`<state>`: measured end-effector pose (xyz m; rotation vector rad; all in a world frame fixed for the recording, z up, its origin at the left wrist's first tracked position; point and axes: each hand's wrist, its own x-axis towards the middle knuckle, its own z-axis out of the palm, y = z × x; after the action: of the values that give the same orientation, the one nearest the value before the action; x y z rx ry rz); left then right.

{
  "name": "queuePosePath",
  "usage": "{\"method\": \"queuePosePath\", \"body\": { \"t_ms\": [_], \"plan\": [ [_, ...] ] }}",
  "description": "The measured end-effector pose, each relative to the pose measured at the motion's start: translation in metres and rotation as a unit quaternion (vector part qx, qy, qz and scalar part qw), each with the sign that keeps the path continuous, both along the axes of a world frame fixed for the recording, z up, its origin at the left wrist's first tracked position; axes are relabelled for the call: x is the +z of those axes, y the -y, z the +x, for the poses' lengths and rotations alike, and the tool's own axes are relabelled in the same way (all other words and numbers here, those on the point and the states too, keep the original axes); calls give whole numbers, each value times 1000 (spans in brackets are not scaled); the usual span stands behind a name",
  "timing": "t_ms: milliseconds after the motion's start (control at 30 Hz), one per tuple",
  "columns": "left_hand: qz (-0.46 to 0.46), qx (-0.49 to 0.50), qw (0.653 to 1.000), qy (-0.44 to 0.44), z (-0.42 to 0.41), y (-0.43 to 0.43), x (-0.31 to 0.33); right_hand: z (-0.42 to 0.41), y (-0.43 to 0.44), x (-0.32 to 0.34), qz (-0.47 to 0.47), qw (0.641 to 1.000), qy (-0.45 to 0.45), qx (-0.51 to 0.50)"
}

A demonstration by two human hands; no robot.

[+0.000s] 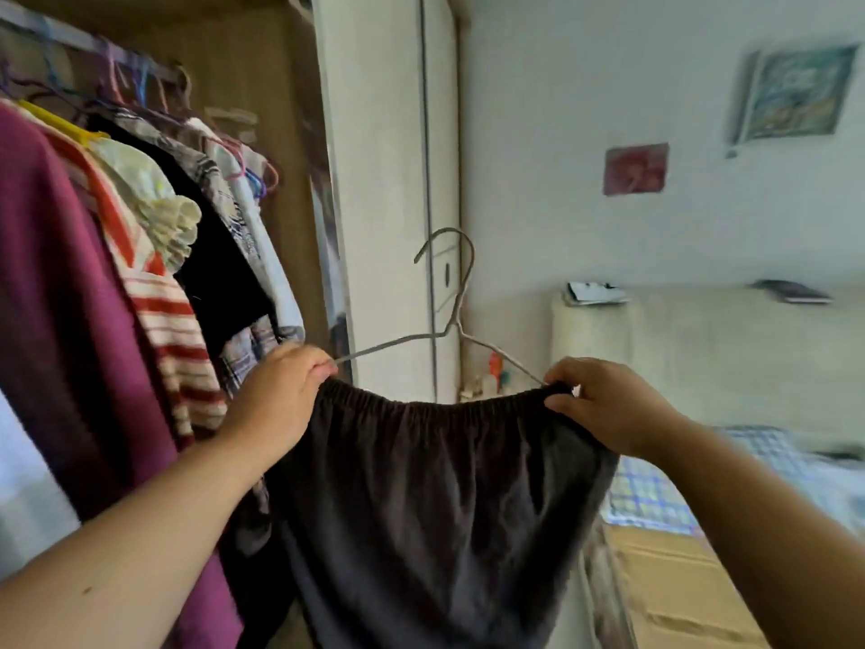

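The left hand (281, 391) and right hand (604, 405) each pinch the dark garment's elastic waistband (435, 405) against a wire hanger (449, 302), stretching it taut for hanging.

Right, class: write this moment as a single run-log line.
dark garment: waistband stretched across wire hanger | left hand: grips one waistband end | right hand: grips the other | hanger hook: free, on nothing

Open wardrobe (262, 63) left, clothes (70, 274) crowded on rail (70, 37). Pale wall (561, 86) right, framed picture (795, 93), small red picture (635, 168). Bed (655, 494), checked sheet, cream headboard (702, 358). Soft daylight.
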<state>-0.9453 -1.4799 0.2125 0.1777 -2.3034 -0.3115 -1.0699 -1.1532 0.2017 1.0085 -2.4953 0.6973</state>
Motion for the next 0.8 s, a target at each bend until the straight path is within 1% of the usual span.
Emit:
{"method": "queuePosePath", "body": {
  "t_ms": [100, 233, 367, 467, 633, 700, 800],
  "plan": [
    [0, -53, 998, 22, 7, -30, -26, 50, -34, -39, -1, 994, 49, -95],
    [5, -151, 987, 59, 15, -73, -46, 118, -82, -72, -18, 976, 119, -181],
    [-8, -223, 973, 66, 24, -121, -61, 185, -133, -83, -10, 953, 172, -249],
    [-18, -289, 953, 85, 32, -166, -68, 233, -175, -79, 2, 933, 236, -274],
    [-20, -424, 897, 128, 48, -263, -89, 326, -260, -74, -24, 875, 370, -310],
    [-23, -467, 872, 145, 58, -312, -101, 368, -298, -78, -33, 852, 393, -343],
    [-27, -536, 826, 174, 79, -388, -117, 428, -352, -86, -50, 826, 401, -393]
  ]
}}
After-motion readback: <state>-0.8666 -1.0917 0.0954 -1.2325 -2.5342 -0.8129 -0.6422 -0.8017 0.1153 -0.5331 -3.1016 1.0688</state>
